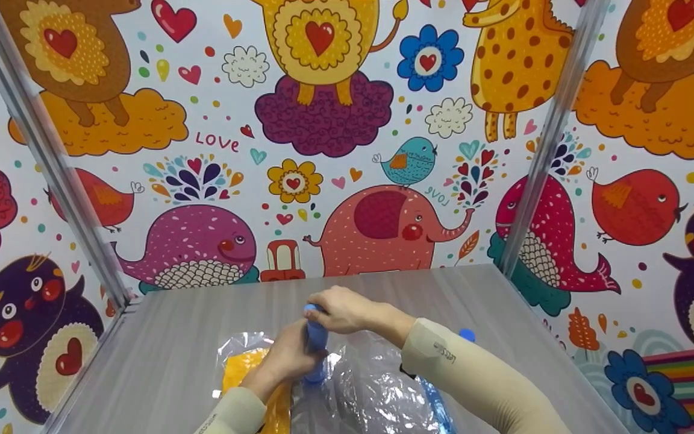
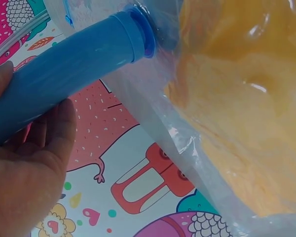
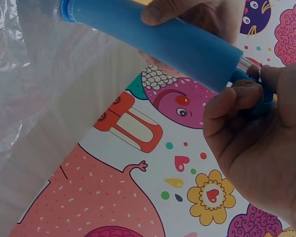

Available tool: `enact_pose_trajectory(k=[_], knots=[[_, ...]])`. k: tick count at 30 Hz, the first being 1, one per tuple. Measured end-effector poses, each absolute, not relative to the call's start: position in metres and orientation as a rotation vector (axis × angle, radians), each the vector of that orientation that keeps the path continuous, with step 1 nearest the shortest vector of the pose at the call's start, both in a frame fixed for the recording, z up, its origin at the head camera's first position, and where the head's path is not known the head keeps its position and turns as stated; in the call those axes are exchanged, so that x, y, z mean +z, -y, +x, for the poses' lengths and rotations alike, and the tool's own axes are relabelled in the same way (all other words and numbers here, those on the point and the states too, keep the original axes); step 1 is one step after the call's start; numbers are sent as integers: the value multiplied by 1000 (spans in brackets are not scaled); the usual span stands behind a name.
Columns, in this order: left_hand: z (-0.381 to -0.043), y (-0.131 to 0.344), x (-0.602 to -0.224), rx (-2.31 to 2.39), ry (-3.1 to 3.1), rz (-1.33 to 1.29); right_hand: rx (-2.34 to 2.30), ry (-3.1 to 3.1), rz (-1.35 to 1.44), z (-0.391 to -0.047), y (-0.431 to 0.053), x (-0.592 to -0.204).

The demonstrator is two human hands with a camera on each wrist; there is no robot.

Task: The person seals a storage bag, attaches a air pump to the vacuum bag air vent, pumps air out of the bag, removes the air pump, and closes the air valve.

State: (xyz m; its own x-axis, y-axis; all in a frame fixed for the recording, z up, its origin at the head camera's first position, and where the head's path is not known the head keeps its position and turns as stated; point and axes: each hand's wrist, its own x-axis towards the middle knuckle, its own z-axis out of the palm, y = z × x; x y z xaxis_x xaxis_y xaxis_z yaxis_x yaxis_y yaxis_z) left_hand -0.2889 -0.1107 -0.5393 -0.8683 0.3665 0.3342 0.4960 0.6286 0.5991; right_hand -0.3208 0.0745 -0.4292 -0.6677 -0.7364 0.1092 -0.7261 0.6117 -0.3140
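A blue hand pump stands nearly upright over the clear plastic bag. The left hand grips its barrel, fingers and thumb wrapped around the tube. The right hand holds the blue handle at the other end, its fingers curled about it. A short clear shaft shows between handle and barrel in the right wrist view. The flared blue end meets the bag, though whether it is fixed to a valve cannot be told. Orange-yellow contents show through clear plastic at the left.
A small round blue object lies beyond the right forearm. Blue trim runs along the plastic at the right. The grey table meets walls with cartoon animals and metal corner posts.
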Motion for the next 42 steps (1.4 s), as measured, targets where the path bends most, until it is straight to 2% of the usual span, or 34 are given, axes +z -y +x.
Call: enact_pose_trajectory(k=[18,42], knots=[[-288,111,-539,-1091,2674,-716,-567,-2766,-1276,-322,-79,-427],[-289,112,-537,-1118,2648,-701,-653,-2797,-1303,-318,-84,-381]])
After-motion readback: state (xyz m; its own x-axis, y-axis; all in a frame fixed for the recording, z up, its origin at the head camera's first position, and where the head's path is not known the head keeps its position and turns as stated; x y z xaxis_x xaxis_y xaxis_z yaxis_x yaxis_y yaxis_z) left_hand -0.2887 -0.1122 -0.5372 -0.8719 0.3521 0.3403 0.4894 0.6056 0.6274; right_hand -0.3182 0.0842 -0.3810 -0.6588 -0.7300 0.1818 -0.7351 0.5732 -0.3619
